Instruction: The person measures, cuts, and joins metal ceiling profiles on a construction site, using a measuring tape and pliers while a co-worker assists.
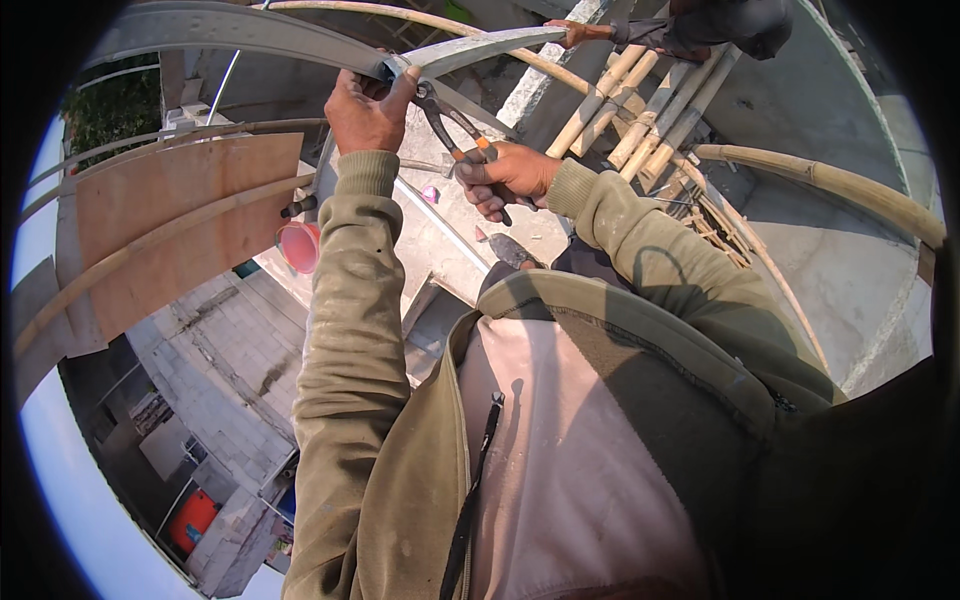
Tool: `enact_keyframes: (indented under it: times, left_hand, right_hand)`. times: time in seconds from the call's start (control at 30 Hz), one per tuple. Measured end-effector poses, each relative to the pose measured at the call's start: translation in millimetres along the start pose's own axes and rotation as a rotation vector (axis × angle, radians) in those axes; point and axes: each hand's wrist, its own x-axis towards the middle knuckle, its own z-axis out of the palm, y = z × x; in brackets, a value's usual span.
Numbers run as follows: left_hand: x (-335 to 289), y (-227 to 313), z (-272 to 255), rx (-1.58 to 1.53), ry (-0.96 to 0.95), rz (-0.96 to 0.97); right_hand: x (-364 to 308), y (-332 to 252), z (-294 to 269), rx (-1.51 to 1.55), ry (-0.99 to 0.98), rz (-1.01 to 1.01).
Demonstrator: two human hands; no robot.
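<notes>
Two light-grey metal channels, a long one (240,28) from the left and another (490,47) from the right, meet at the top of the head view. My left hand (368,112) is closed around their joint, thumb against its right side. My right hand (508,180) grips a pair of pincers (427,100) with black and orange handles. The handles are spread, and the jaws are just below the joint beside my left thumb. Whether they bite on anything is too small to tell. A co-worker's hand (576,34) holds the right channel's far end.
Bamboo poles (665,110) are bundled at upper right, with one curving pole (820,175) farther right. A plywood sheet (185,220) stands at left beside more poles. A pink bucket (298,246) and my shoe (512,250) are below. Roofs lie far down at lower left.
</notes>
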Motion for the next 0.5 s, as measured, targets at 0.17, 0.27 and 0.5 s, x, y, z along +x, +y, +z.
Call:
enact_keyframes:
  times: [0.17, 0.27, 0.5]
  left_hand:
    - [-2.0, -1.8, 0.7, 0.063, -0.003, -0.012]
    - [-1.7, -2.5, 1.4, 0.044, -0.019, 0.005]
    - [0.8, -6.9, -2.8, -0.013, -0.041, -0.006]
  right_hand:
    - [-0.4, 0.0, 6.6, -0.187, 0.102, -0.032]
    - [4.8, -1.2, 6.8, -0.511, 0.257, -0.145]
    - [-12.8, -17.0, 4.6, -0.427, 0.099, -0.076]
